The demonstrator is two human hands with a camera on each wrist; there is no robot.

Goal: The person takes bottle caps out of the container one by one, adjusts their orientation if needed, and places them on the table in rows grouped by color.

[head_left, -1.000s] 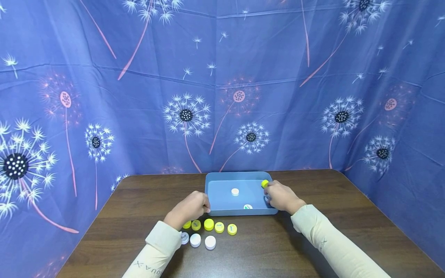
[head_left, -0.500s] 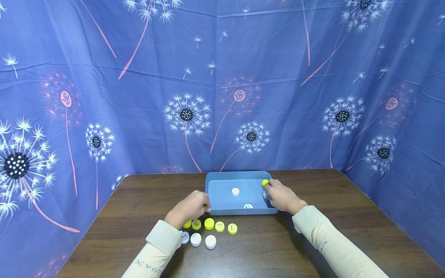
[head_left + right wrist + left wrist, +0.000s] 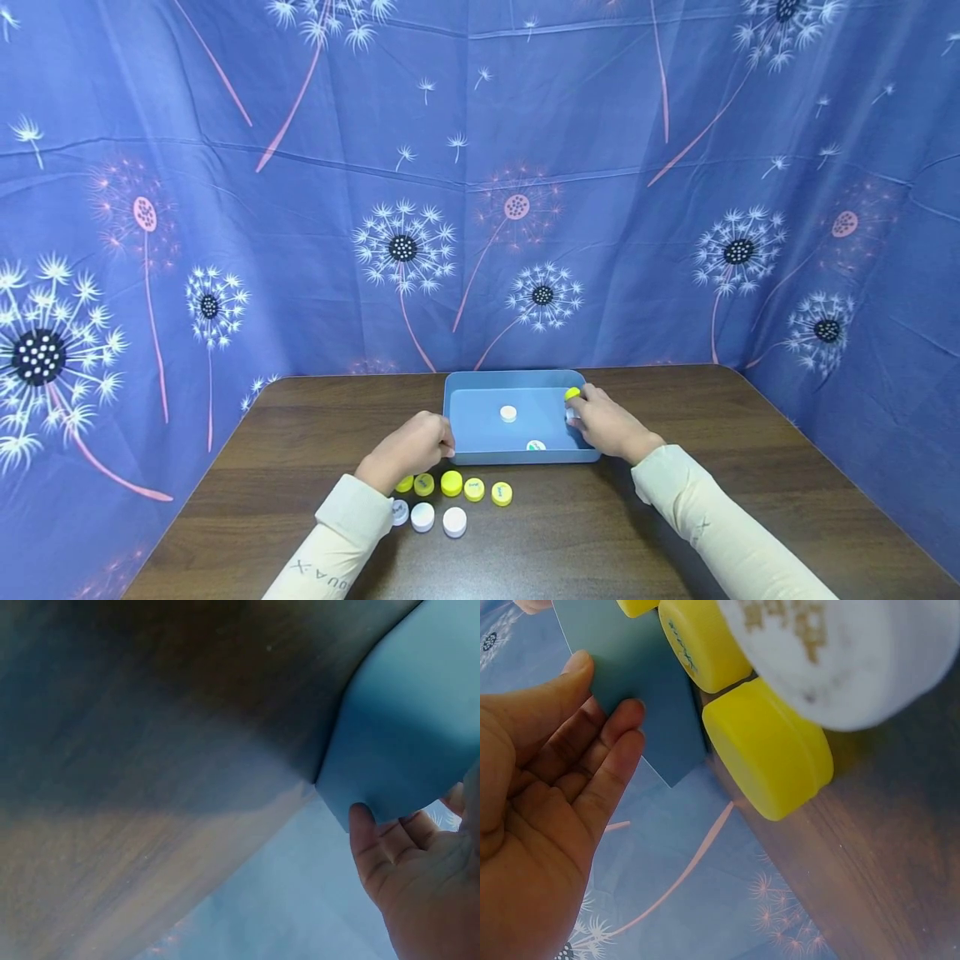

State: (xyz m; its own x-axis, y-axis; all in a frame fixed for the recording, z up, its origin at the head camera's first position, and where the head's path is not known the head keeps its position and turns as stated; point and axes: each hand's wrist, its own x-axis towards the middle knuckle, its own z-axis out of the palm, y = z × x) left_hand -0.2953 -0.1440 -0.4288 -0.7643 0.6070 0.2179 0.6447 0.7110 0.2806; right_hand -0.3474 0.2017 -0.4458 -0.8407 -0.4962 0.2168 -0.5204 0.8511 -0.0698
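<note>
A shallow blue tray lies on the table between my hands. My left hand grips the tray at its left front corner; in the left wrist view its thumb and fingertips are at the tray wall. My right hand holds the tray's right side, its thumb on the outer wall and its other fingers over the rim. Inside the tray are a yellow bottle cap, a white cap, and a cap with a coloured print near the front wall. A pale cap is partly hidden by my right fingers.
Several yellow caps stand in a row on the brown table before the tray. White caps form a row nearer me, partly behind my left sleeve. A blue dandelion-patterned cloth hangs behind the table.
My right fingers have shifted slightly at the tray's right side, and more of the pale cap beside them shows. The tray, the other caps and my left hand look unmoved.
</note>
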